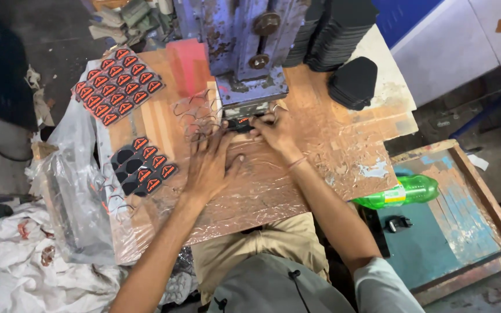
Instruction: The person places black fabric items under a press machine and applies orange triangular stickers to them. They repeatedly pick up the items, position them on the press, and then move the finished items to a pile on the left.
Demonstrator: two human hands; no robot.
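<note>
Both hands at the foot of the blue press (pixel 244 52), on the foil-covered counter (pixel 331 150). Left hand (pixel 209 168) flat, fingers spread and released. Right hand (pixel 273 130) pinching a small black patch (pixel 240 123) (orange-marked) under the press head. Sheets of similar patches (pixel 117 84) lying well left; green bottle (pixel 404 191) off the counter's right edge.

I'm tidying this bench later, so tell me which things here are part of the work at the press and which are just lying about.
In use:
- left hand and right hand on the small black piece under the blue press
- black-and-orange patches beside the left hand
- stacks of black blanks

Lying about:
- green bottle
- wooden frame
- white cloth
</note>
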